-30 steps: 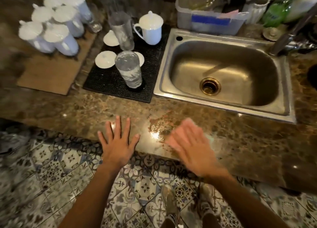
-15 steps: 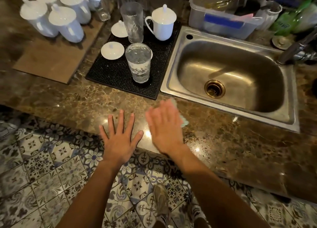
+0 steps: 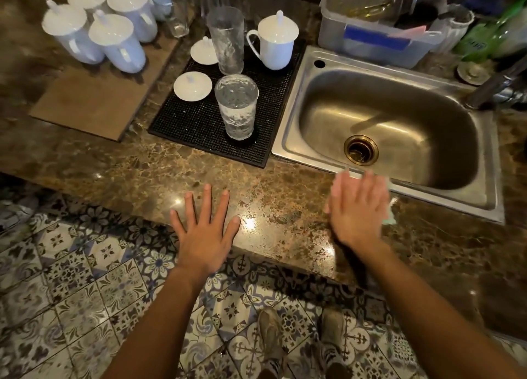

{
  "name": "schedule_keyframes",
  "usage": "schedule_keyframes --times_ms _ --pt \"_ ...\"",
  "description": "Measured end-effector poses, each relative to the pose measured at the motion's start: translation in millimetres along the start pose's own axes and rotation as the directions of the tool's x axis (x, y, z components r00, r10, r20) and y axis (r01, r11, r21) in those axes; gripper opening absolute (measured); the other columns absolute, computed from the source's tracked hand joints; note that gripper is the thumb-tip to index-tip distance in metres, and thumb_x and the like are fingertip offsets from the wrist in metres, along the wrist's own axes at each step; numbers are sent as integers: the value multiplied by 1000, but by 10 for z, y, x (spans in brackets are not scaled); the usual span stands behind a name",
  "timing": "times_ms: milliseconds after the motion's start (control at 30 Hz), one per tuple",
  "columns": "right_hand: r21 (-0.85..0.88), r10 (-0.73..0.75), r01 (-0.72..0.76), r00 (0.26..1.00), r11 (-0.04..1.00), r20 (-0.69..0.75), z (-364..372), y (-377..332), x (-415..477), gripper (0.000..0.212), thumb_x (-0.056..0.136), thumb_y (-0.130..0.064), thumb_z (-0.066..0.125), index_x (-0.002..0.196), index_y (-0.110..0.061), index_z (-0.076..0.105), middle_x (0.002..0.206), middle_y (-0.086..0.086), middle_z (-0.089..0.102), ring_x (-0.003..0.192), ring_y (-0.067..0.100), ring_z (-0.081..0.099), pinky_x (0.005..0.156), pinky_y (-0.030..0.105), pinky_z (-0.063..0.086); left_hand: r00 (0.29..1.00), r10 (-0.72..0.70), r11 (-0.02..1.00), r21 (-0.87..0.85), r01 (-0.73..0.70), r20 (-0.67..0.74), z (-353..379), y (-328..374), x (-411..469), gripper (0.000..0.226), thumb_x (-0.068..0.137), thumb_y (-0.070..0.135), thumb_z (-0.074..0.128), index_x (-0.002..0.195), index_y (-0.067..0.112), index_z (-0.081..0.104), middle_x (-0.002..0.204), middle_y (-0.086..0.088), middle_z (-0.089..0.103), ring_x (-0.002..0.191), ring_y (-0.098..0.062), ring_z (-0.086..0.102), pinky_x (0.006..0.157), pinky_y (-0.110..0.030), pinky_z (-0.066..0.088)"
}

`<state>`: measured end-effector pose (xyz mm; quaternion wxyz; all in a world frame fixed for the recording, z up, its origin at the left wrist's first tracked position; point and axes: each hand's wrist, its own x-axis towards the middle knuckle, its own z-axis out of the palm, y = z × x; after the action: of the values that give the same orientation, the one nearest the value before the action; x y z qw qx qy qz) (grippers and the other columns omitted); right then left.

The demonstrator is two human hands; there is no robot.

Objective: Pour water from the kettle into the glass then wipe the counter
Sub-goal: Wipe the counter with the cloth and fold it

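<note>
A textured glass holding water stands on the near part of a black mat. My left hand lies flat on the brown marble counter, fingers spread, holding nothing. My right hand, blurred, presses flat on a light green cloth at the sink's front rim; only the cloth's edge shows past my palm. No kettle can be picked out with certainty.
A steel sink lies to the right. On the mat stand a second glass, a lidded white mug and loose lids. Several lidded mugs sit back left on a brown board. A plastic tub sits behind the sink.
My right hand swept left with the cloth, then back right to the sink's front edge. My left hand stayed flat in place. The camera shifted slightly.
</note>
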<state>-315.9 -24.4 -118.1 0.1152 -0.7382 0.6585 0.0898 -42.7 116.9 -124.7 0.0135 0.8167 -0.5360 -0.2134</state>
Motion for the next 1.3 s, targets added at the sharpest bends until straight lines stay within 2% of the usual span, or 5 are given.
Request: schedule_keyframes --times_ms 367,700,900,1000,1300 --pt "-4 -721 729 678 685 147 178 -754 -688 57 108 -52 7 163 -37 -2 172 3 -19 154 20 -30 126 50 -16 1000 -3 999 -44 3 -12 -35 23 -38 72 85 78 -11 151 50 -18 163 12 -29 149 -27 -31 116 -62 -19" --pt "-2 345 -346 935 938 85 -70 959 -477 71 97 -51 4 159 -27 -18 169 28 4 156 48 0 125 64 1 998 -34 999 -10 35 57 -45 76 -22 67 91 76 1 149 52 -21 161 11 -34 146 -26 -35 116 -61 -21" --pt "-155 -248 245 969 957 1 39 -532 -591 46 103 -38 38 143 -17 43 119 29 63 110 49 52 104 65 32 992 -52 999 23 49 112 -107 114 -48 72 85 82 -3 146 52 -27 157 10 -40 146 -27 -36 117 -61 -20" --pt "-14 -442 445 893 896 91 256 -364 -931 58 107 -53 3 161 -38 -10 169 14 -20 155 36 -24 125 58 -13 995 -36 998 59 31 96 -116 269 -118 82 83 83 -4 153 42 -20 161 5 -34 149 -29 -29 119 -59 -15" --pt "110 86 -88 996 990 24 206 2332 -1246 60 104 -58 6 161 -44 -7 170 12 -17 156 36 -20 127 58 -1 957 273 954 103 -283 99 290 1867 -454 80 91 73 1 159 31 8 169 -1 -6 155 -28 -5 123 -54 -2"
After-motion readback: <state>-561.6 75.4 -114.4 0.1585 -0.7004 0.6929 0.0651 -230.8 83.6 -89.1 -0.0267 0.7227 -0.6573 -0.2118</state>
